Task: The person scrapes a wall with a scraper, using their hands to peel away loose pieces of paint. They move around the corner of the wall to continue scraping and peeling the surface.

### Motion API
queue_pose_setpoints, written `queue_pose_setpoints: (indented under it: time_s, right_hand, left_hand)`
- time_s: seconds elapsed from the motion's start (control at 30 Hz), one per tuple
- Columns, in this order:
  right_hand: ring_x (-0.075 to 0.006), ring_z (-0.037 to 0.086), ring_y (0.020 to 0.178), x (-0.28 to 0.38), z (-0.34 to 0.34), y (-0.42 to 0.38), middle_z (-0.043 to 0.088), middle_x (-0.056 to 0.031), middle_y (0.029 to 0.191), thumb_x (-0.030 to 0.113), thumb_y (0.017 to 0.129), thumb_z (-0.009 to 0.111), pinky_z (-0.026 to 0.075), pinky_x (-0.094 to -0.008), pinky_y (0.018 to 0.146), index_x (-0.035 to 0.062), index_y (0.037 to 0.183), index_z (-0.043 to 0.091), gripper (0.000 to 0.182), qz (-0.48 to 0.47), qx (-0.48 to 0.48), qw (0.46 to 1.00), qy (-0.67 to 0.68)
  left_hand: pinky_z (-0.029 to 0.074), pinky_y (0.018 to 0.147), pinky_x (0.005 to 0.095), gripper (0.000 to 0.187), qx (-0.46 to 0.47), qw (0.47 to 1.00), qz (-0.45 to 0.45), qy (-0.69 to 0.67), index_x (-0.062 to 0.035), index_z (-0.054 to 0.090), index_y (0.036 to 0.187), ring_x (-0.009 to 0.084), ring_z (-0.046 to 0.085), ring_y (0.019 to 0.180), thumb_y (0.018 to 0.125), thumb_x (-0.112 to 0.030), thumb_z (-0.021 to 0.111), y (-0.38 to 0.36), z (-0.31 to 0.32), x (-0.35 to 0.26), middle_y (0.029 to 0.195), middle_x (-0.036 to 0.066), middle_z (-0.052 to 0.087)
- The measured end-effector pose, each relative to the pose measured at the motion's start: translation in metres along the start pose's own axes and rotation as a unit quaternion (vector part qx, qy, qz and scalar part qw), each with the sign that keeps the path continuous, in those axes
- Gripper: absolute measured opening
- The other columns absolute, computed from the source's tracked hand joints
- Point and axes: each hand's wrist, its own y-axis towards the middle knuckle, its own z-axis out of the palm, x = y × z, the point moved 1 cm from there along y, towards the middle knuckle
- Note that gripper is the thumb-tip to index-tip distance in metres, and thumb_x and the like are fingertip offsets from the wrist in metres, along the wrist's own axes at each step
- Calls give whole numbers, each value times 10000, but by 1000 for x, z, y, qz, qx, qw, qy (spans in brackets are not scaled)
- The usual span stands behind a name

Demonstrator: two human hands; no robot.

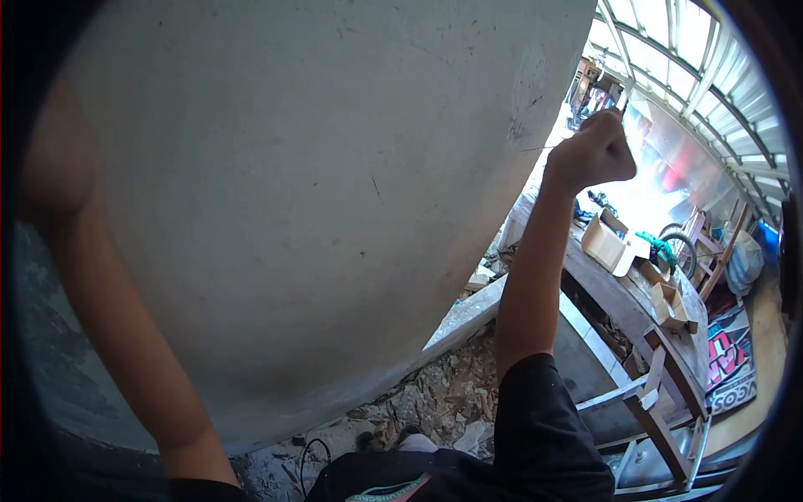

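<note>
R hand (pixel 592 155), upper right of the frame, is closed in a fist, knuckles up, just beside the right edge of the big grey panel (pixel 293 209); a thin wire (pixel 537 149) sticks out of the fist to the left, its far end over the panel's face. L hand (pixel 54 167) is at the far upper left, in front of the panel, dark & cut into by the lens rim, so can't tell if its fingers are spread or curled, or if they touch anything. Panel fills the left & centre, w/ a few dark scratches & specks on it; its right edge slants from top right down to lower centre. Both arms reach up from the bottom, R one in a black sleeve (pixel 539 410). Below the R hand, right of the forearm, a worn bench (pixel 606 289) carries an open carton (pixel 606 243), green cloth (pixel 658 249) & a smaller box (pixel 669 307). Behind those, a wheel (pixel 686 253) & a pale plastic bag (pixel 743 266). Lower right: a printed sign (pixel 729 360) & wooden frame (pixel 665 435). Bottom centre: rubble (pixel 439 389) on the ground, a black cable (pixel 305 456) in a loop nearby. Top right: ribbed roof (pixel 669 50), v. bright.
</note>
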Motion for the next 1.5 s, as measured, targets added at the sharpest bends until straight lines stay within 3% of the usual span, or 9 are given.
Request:
queue_pose_setpoints:
  time_s: [0.13,0.37,0.47,0.6,0.63,1.07,1.13,1.3,1.5]
  right_hand:
    - [-68,285,439,52,1,30,372,4,458,37,843,479,213,-268,472,70,467,403,385,92,-66,991,70]
    - [-93,354,495,9,8,-15,437,-26,514,24,889,477,237,-294,506,-5,533,483,358,-115,58,987,97]
    - [-103,334,490,26,-1,7,402,-21,507,26,925,426,230,-295,496,30,516,418,409,-19,-27,998,48]
    - [-70,252,464,-8,16,-12,338,-2,488,54,910,415,184,-261,466,69,506,341,410,-150,-43,987,-23]
    - [-75,252,454,-4,11,-13,331,-5,481,56,905,420,183,-264,459,69,497,345,415,-11,-24,999,20]
    - [-102,289,465,13,19,5,265,7,506,-9,843,445,193,-266,444,73,515,308,364,-94,7,991,94]
    - [-109,316,470,29,12,21,267,-1,511,-16,845,456,229,-262,462,74,527,361,344,35,-47,996,71]
    - [-107,385,517,0,12,-19,487,-70,560,-53,839,458,263,-263,481,-1,538,423,307,-111,94,987,71]
    - [-109,339,491,24,0,22,326,-8,517,18,883,443,259,-264,480,97,522,307,393,-19,-55,995,80]
  left_hand:
    - [404,1019,520,501,-34,999,-34,-5,-46,573,1187,380,520,1176,1028,-450,323,-19,-4,-23,1248,225,556]
    - [387,1030,534,487,-101,959,-259,-64,-52,585,1170,389,511,1179,1020,-437,327,-211,-9,-193,1245,231,557]
    - [435,864,476,344,-141,917,-341,152,-47,538,934,322,532,955,1031,-293,318,-268,12,-223,1031,196,566]
    - [463,790,425,322,-21,944,-237,228,-15,550,952,293,552,906,1009,-258,346,-282,19,-224,1013,197,580]
    - [465,777,418,310,-21,947,-230,225,-18,548,943,286,553,889,1006,-249,351,-276,20,-223,1008,200,579]
    - [421,695,411,266,-36,942,-233,239,-96,525,880,251,520,818,1013,-264,368,-268,23,-224,952,125,572]
    - [438,738,421,278,-35,948,-217,230,-60,525,889,273,526,831,1002,-249,356,-270,23,-222,930,154,578]
    - [441,753,434,271,-37,947,-227,222,-52,524,898,273,517,836,991,-241,353,-274,22,-224,920,165,580]
    - [427,742,436,264,-24,950,-225,215,-54,521,892,275,508,827,987,-238,357,-275,22,-224,912,170,576]
